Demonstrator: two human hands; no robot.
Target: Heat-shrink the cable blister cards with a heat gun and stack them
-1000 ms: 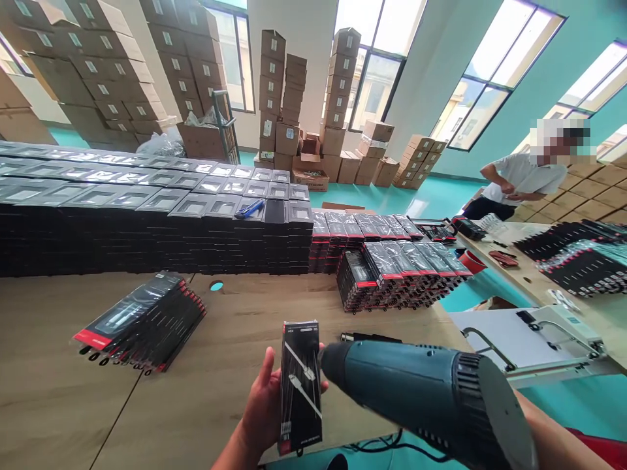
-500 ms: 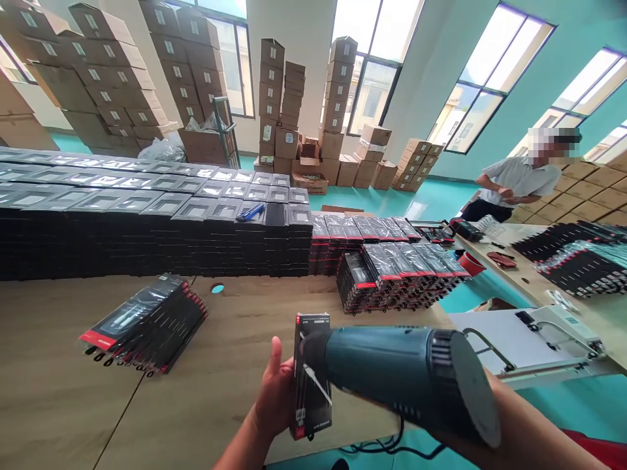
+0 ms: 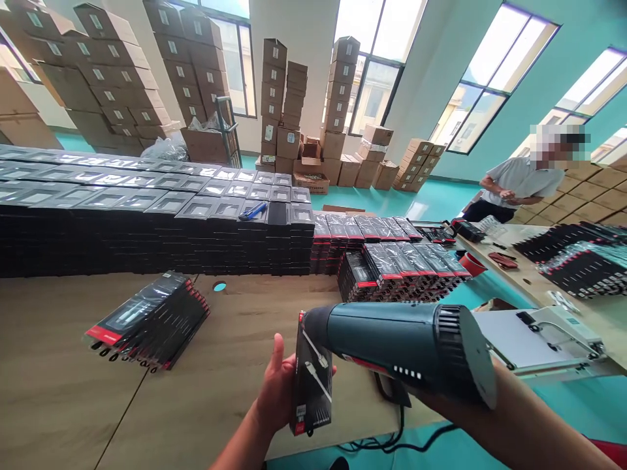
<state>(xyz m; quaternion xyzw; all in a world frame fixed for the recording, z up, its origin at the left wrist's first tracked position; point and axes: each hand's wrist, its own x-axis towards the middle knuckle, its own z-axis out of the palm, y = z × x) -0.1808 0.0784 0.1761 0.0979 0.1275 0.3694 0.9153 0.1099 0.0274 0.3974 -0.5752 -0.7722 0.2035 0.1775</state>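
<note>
My left hand [image 3: 277, 390] grips a slim black retail box [image 3: 312, 391] upright, low in the middle of the view, with a white cable printed on its face. A teal heat gun [image 3: 396, 346] crosses in front of it from the right, its nozzle against the box's upper part. My right forearm [image 3: 514, 424] comes in from the lower right behind the gun; the right hand itself is hidden by the gun's body. A black cord [image 3: 392, 444] hangs below the gun.
A wooden table [image 3: 63, 391] carries a fanned pile of black and red packs [image 3: 147, 320], long stacks of black boxes [image 3: 147, 228] and more packs [image 3: 396, 274]. A white sealing machine [image 3: 533, 339] stands right. Another person [image 3: 519, 183] sits far right among cartons.
The heat gun has swung left and up until its nozzle covers the top of the box. My left hand has shifted the box slightly right.
</note>
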